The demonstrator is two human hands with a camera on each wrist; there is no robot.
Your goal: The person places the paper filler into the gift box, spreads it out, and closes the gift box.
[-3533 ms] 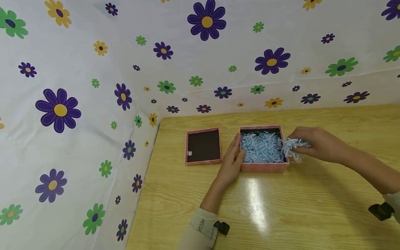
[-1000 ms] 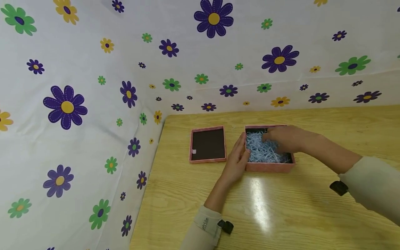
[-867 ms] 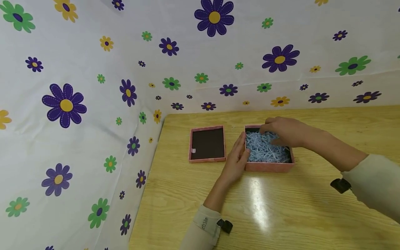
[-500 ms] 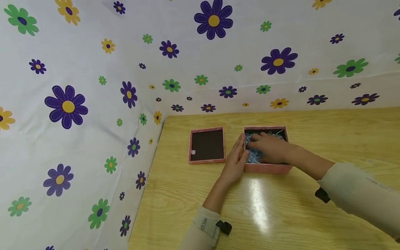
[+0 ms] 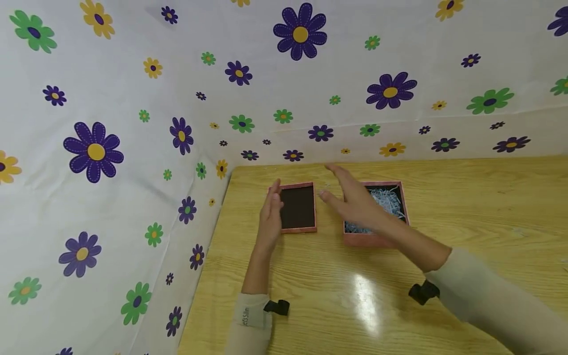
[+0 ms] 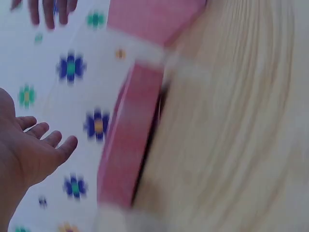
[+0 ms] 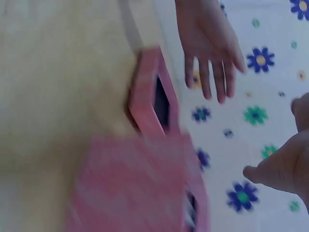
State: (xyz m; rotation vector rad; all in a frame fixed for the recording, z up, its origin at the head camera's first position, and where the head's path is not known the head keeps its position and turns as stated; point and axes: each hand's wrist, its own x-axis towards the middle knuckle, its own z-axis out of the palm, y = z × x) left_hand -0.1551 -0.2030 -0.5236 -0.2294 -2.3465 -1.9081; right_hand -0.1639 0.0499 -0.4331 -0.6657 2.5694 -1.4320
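Note:
A shallow pink box lid [image 5: 298,230] with a dark inside lies inner side up on the table. My left hand [image 5: 269,217] is over its left edge, fingers straight, holding nothing. My right hand [image 5: 357,203] hovers between the lid and the pink box [image 5: 370,240], fingers spread and nothing held; it hides the box's left part. Inside the box, light blue shredded paper [image 5: 387,201] shows beside the black inner wall. In the right wrist view the lid [image 7: 146,96] stands beyond the box, with the left hand [image 7: 210,48] outstretched above it.
The wooden table [image 5: 319,291] meets a white cloth [image 5: 248,44] with printed flowers at the back and left. Small paper shreds lie on the table at the right. Black straps with small devices sit at both sleeve cuffs.
The right hand pressed the shredded paper down in the box, then came out and moved left. My left hand let go of the box's left side and moved left to the lid.

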